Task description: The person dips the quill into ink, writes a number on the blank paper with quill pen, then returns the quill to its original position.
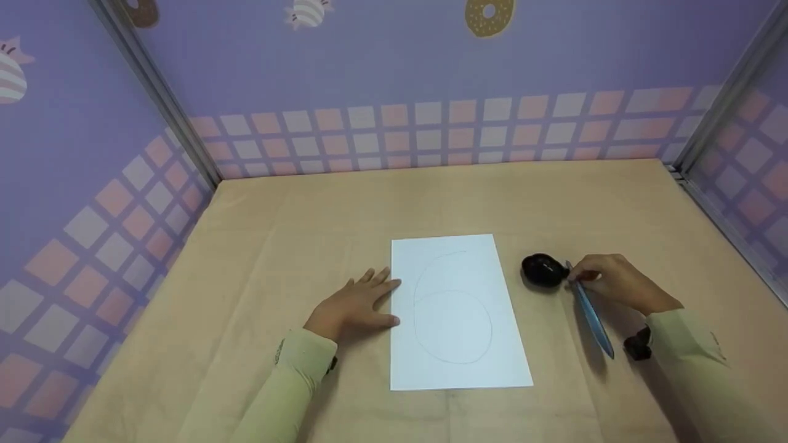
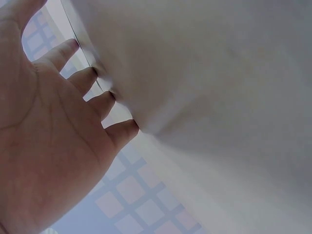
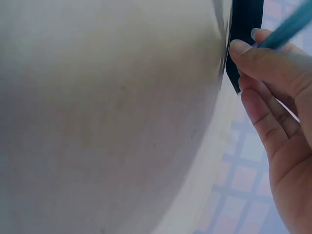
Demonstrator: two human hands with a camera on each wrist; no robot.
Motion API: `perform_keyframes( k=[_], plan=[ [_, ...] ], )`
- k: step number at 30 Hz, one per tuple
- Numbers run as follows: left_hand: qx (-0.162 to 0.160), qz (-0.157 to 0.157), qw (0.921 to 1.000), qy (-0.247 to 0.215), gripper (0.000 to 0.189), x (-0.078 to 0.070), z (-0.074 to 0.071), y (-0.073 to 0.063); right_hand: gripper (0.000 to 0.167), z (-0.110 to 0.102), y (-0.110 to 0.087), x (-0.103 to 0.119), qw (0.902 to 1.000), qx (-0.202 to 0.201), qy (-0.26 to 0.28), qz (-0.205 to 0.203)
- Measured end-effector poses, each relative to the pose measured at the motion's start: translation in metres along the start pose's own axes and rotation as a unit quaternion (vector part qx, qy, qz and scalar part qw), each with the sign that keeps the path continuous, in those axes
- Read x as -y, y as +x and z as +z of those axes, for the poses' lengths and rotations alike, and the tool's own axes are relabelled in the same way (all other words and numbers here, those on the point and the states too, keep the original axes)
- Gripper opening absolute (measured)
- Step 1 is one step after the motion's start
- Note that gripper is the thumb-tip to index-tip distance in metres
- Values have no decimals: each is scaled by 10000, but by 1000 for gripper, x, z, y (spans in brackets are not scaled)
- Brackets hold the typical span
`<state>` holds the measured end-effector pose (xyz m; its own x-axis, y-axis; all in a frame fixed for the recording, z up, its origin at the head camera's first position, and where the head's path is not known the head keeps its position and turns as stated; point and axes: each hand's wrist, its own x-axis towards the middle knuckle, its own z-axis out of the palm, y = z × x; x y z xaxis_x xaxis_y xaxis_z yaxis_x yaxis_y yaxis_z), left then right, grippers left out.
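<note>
A white sheet of paper [image 1: 452, 369] with a large thin-lined "6" drawn on it lies on the table. My left hand [image 1: 357, 306] rests flat at its left edge, fingers spread, with the thumb and index fingertips over the margin. In the left wrist view the palm of that hand [image 2: 63, 112] shows, fingertips down on the cloth. To the right of the paper, my right hand [image 1: 609, 280] pinches a slim blue stick-like tool [image 1: 592, 317] near its far end. Just left of those fingers is a glossy black rounded thing [image 1: 542, 271]. In the right wrist view the teal shaft [image 3: 287, 29] looks blurred.
A tan cloth [image 1: 320, 215] covers the table. Purple walls with a pink and white checked band [image 1: 394, 132] stand behind and at both sides, with metal posts [image 1: 166, 98] at the corners. A black band [image 1: 638, 344] shows at my right wrist.
</note>
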<state>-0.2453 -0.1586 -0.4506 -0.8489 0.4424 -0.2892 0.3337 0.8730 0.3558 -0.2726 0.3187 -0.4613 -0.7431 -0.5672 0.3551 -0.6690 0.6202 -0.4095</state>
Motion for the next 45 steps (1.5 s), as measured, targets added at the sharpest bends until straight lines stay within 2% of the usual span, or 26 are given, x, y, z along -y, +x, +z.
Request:
perform_keyframes(
  k=[9, 16, 25, 33, 38, 42, 45],
  plan=[
    [19, 2, 10000, -9, 78, 0, 0, -1, 32, 1, 1, 1, 9995, 207, -219, 36],
    [123, 58, 9999, -40, 79, -2, -4, -3, 34, 1, 0, 1, 9996, 102, -247, -88],
    [119, 63, 9999, 57, 78, 0, -2, 2, 35, -1, 0, 2, 9989, 419, -132, 173],
    [133, 56, 9999, -25, 77, 1, -1, 3, 35, -1, -3, 4, 9983, 498, -94, 291],
    [124, 36, 9999, -10, 77, 1, -1, 2, 37, -3, -5, 5, 9985, 414, -39, 352],
    [105, 72, 9999, 9, 78, 1, -2, 1, 35, -2, -3, 4, 9993, 205, -291, 64],
    [119, 81, 9999, 29, 78, 1, -3, 0, 31, -3, -3, 3, 9992, 152, -381, 39]
  ],
)
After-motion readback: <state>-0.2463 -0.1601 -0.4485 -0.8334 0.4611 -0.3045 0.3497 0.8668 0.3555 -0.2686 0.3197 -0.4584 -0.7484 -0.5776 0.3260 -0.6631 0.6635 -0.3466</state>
